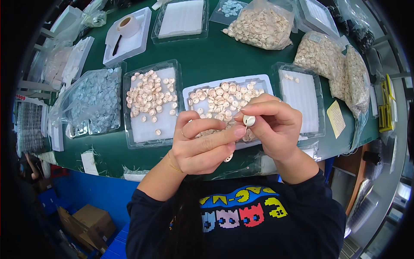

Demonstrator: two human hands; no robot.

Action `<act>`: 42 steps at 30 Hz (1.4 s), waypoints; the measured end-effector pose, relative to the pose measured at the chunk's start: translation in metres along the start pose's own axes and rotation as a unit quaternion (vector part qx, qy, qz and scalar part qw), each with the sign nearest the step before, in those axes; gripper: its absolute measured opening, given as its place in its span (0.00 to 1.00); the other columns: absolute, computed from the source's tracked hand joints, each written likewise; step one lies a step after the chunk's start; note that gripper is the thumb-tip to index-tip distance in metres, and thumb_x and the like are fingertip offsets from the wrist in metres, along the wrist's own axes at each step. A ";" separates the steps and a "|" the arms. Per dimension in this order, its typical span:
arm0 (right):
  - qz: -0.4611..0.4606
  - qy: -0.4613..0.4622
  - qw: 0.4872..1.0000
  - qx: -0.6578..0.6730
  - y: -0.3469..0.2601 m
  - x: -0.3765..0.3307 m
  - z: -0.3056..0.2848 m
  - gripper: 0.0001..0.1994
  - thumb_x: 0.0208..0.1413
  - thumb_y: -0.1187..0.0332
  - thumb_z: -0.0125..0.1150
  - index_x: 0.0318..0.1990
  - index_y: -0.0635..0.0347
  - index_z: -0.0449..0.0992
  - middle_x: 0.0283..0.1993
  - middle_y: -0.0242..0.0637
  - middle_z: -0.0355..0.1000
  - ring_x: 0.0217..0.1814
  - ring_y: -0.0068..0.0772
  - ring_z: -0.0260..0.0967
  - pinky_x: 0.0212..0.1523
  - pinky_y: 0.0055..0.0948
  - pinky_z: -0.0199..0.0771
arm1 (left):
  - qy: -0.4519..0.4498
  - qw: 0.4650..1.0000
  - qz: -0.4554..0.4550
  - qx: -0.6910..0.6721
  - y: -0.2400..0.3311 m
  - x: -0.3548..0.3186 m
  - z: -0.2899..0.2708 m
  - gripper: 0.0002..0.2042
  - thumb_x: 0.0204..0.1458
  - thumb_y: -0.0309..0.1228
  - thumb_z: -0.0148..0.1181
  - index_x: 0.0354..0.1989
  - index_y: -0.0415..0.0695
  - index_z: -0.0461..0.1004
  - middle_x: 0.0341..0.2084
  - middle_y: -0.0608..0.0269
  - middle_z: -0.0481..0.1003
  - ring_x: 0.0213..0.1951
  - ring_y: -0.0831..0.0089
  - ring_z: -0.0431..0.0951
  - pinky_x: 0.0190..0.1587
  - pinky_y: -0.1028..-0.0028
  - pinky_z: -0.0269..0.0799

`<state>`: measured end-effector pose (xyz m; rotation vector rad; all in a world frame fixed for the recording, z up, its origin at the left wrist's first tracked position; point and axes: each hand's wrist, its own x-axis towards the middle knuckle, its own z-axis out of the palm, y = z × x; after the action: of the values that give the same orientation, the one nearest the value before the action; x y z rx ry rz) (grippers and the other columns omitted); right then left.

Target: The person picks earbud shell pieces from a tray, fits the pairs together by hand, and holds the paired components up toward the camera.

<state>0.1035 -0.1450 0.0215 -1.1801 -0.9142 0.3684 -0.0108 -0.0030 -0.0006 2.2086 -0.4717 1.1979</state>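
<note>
My right hand pinches a small cream ring-shaped part between thumb and fingers. My left hand meets it from the left, its index fingertip touching the same part; another cream piece peeks out beneath the left palm. Both hands hover over a clear tray lined with white foam and heaped with several of the same cream parts. To its left, a second clear tray carries a loose scatter of cream parts.
Green table. Right tray nearly bare, with two parts. Bags of cream parts at the back and at the right. Bag of grey-blue parts at left. Tape roll in a white tray. Cardboard box on the floor.
</note>
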 end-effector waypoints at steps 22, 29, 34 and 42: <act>0.100 0.174 0.928 -0.315 -0.018 0.025 -0.107 0.09 0.48 0.77 0.58 0.39 0.66 0.76 0.31 0.36 0.74 0.31 0.21 0.70 0.34 0.18 0.69 | 0.120 0.556 -0.429 -0.702 -0.001 0.001 0.002 0.09 0.58 0.34 0.40 0.34 0.46 0.67 0.21 0.68 0.66 0.23 0.77 0.60 0.29 0.75 0.55; 0.135 0.115 0.780 -0.600 0.017 0.005 -0.183 0.09 0.47 0.72 0.59 0.37 0.62 0.77 0.31 0.42 0.75 0.31 0.32 0.73 0.36 0.26 0.71 | 0.145 0.541 -0.438 -0.703 -0.008 0.000 -0.002 0.10 0.57 0.33 0.40 0.36 0.45 0.68 0.20 0.68 0.65 0.23 0.77 0.60 0.30 0.75 0.56; 0.157 0.086 0.738 -0.651 0.031 0.002 -0.188 0.08 0.46 0.68 0.59 0.35 0.59 0.77 0.32 0.40 0.74 0.34 0.38 0.72 0.37 0.32 0.71 | 0.257 0.481 -0.483 -0.685 -0.033 -0.005 -0.008 0.09 0.58 0.32 0.41 0.34 0.44 0.69 0.20 0.70 0.66 0.22 0.79 0.60 0.29 0.76 0.56; 0.091 0.043 0.705 -0.702 0.054 0.002 -0.190 0.08 0.47 0.70 0.58 0.35 0.60 0.76 0.33 0.41 0.73 0.36 0.42 0.71 0.38 0.35 0.71 | 0.430 0.445 -0.479 -0.623 -0.072 -0.027 -0.026 0.09 0.59 0.31 0.38 0.32 0.45 0.66 0.22 0.69 0.66 0.23 0.76 0.62 0.29 0.75 0.58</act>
<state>0.2623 -0.2436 -0.0433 -2.6815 -0.9538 -0.3786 -0.0023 0.0704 -0.0348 0.1640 0.3317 0.6271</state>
